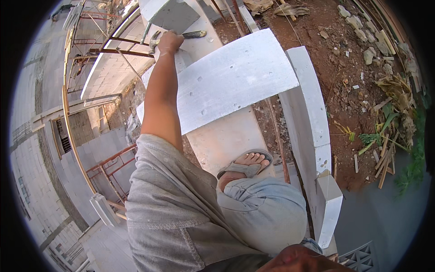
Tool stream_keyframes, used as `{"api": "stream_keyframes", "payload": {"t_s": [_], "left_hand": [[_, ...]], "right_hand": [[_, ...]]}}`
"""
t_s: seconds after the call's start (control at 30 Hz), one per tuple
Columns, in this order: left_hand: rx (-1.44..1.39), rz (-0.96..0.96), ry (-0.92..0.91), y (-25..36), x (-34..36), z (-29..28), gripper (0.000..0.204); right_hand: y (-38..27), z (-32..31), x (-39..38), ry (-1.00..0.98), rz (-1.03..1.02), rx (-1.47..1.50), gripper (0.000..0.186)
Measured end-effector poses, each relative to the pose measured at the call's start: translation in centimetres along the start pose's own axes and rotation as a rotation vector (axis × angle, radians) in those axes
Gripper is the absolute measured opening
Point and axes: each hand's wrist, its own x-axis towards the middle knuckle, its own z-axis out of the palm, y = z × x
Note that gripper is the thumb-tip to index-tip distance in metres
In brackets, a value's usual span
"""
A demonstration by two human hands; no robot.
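My left hand (pixel 170 41) reaches to the top of the view, fingers curled among tools on a narrow board: a pale metal tool (pixel 153 43) and a dark-handled tool (pixel 195 34); what it grips is unclear. A long white block (pixel 226 77) lies crosswise beneath my forearm, with a grey block (pixel 170 13) beyond the tools. My sandaled foot (pixel 247 163) rests on the board (pixel 217 136) just this side of the white block. At the bottom right, my right hand (pixel 299 257) is only partly visible, its fingers hidden.
An upright white block wall (pixel 308 113) runs along the board's right. Beyond lie red soil (pixel 344 90), rubble (pixel 369 54) and plants (pixel 380 140). Red scaffolding (pixel 108 172) and pale block walls (pixel 41 149) stand below on the left, where a person (pixel 61 13) shows small.
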Motion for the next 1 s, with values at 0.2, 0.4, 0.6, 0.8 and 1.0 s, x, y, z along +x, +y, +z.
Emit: {"api": "stream_keyframes", "payload": {"t_s": [0.2, 0.4, 0.6, 0.8, 1.0], "left_hand": [[0.377, 0.412, 0.067, 4.2, 2.8, 2.2, 0.035], [0.349, 0.664, 0.139, 3.7, 4.2, 1.8, 0.025], [0.027, 0.579, 0.401, -2.5, 0.6, -9.9, 0.028], [-0.382, 1.401, 0.708, 8.1, -11.1, -24.1, 0.014], [-0.842, 2.312, -0.349, 29.8, -32.9, -18.0, 0.010]], "right_hand": [[-5.0, -0.4, 1.2, 0.065, -0.240, -0.375, 0.064], [-13.7, 3.2, 3.8, -0.068, -0.349, -0.151, 0.048], [-15.3, 2.1, 4.3, -0.010, -0.415, -0.085, 0.035], [-18.2, 3.5, -3.0, -0.180, -0.332, 0.263, 0.032], [-28.0, 4.7, -6.6, -1.074, -0.230, 1.228, 0.053]]}}
